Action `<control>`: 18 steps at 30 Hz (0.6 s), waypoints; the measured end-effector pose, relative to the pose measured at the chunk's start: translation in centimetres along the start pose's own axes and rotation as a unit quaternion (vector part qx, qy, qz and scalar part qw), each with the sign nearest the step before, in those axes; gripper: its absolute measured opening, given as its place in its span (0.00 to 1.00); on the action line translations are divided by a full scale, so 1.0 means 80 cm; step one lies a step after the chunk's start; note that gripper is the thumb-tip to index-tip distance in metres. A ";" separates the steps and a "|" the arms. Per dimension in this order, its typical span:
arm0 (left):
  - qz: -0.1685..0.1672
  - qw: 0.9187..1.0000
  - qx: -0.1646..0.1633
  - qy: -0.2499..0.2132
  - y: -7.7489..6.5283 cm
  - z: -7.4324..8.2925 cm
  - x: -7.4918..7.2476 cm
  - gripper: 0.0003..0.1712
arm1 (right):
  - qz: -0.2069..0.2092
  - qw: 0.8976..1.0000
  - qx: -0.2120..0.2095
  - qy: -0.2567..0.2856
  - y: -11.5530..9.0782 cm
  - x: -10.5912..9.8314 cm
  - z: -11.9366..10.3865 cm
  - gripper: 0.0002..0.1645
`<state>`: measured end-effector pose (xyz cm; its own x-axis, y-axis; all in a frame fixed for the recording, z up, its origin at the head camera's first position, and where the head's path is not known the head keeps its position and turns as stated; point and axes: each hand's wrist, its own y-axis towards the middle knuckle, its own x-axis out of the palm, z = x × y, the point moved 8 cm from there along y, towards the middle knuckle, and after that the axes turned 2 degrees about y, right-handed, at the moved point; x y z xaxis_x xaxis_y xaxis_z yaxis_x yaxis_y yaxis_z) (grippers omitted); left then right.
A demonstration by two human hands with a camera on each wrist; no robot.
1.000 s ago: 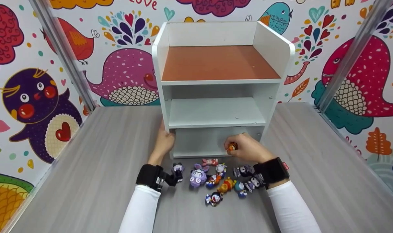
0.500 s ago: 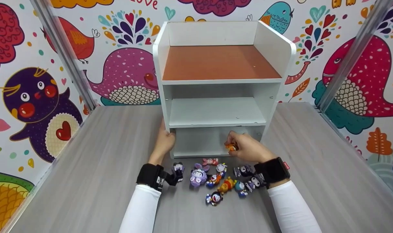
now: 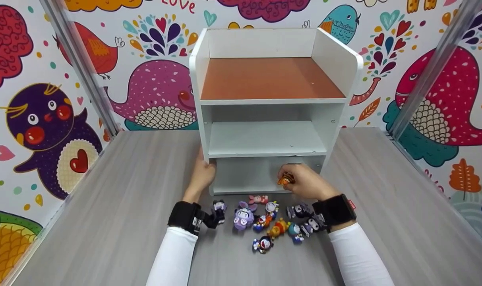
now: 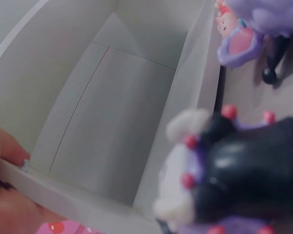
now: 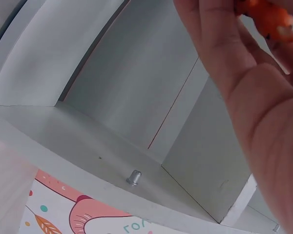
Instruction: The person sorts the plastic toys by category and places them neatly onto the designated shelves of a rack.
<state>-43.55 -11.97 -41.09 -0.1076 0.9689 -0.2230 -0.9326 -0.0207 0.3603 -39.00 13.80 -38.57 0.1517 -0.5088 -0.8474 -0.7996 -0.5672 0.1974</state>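
My left hand [image 3: 203,174] grips the front edge of the left side panel of a white shelf unit [image 3: 266,149], low down by the bottom compartment. In the left wrist view its thumb [image 4: 10,148] lies on the panel's inner side. My right hand [image 3: 306,182] pinches a small orange figurine with dark stripes [image 3: 285,179] at the front of the bottom compartment, right of its middle. The right wrist view shows only part of this orange figurine [image 5: 271,19] between the fingers. Close to my left wrist stands a black and purple figurine [image 3: 218,209].
Several figurines lie on the grey wood-grain surface [image 3: 145,222] before the shelf, among them a purple rabbit-eared one [image 3: 244,216], a pink one [image 3: 258,199] and a yellow bear [image 3: 279,228]. The shelf has a brown top board [image 3: 270,78]. Metal pegs [image 5: 134,177] stick out inside its sides.
The orange figurine has turned and shifted slightly in my right fingers, and the right hand has moved only a little at the compartment's front. My left hand stays on the shelf panel.
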 end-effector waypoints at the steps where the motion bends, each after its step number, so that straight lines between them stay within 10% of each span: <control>1: 0.000 1.000 -0.001 0.002 0.000 0.000 0.000 0.46 | 0.003 1.000 -0.002 -0.001 0.000 0.000 0.000 0.12; 18: -0.001 1.000 -0.007 0.017 -0.001 -0.002 0.000 0.48 | 0.044 0.999 0.000 -0.014 0.000 -0.008 0.010 0.22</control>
<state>-43.57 -11.98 -41.26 -0.1167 0.9602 -0.2539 -0.9377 -0.0223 0.3467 -39.55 14.67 -38.45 0.0654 -0.5388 -0.8399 -0.8086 -0.5218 0.2718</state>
